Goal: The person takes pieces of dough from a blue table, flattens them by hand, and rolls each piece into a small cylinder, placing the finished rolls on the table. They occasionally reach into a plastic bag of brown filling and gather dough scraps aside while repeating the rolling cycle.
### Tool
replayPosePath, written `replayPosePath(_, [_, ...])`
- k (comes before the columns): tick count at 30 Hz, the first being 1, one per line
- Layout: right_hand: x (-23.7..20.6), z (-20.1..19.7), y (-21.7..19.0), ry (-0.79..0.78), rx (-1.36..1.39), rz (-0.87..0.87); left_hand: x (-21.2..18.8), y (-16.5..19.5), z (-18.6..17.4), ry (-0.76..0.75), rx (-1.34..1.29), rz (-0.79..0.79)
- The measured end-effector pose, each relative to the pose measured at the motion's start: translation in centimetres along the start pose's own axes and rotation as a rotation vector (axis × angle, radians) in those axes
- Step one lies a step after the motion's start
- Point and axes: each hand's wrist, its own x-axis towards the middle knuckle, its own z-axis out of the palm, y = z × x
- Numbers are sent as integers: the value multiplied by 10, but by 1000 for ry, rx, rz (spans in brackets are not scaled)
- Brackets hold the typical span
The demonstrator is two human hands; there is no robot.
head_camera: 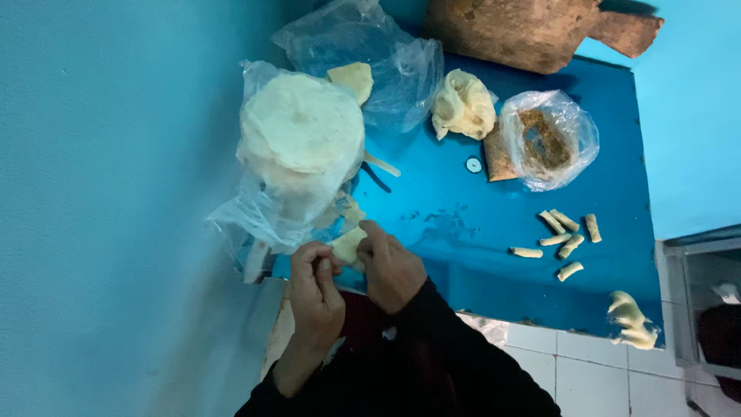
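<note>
My left hand and my right hand meet at the near edge of the blue table, fingers pinched on a small pale piece of dough sheet. Just beyond them a stack of round white wrappers sits in a clear plastic bag. Several finished small dough rolls lie to the right on the table. A bag of brown filling stands at the far right.
A crumpled lump of dough and an empty clear bag lie at the back. A brown wooden board rests behind them. Another dough lump hangs at the table's near right corner. A blue wall rises on the left.
</note>
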Motion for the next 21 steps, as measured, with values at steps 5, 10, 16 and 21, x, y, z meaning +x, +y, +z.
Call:
replayPosePath(5, [1, -10, -9, 0, 31, -143, -1, 1, -4, 29, -131, -52])
replayPosePath(10, [1, 1, -5, 74, -40, -47, -1, 3, 0, 46, -113, -36])
replayPosePath(16, [13, -10, 10, -40, 206, 197, -3, 9, 6, -44, 63, 47])
replayPosePath(21, [12, 4, 51, -27, 677, 449, -3, 10, 13, -156, 547, 261])
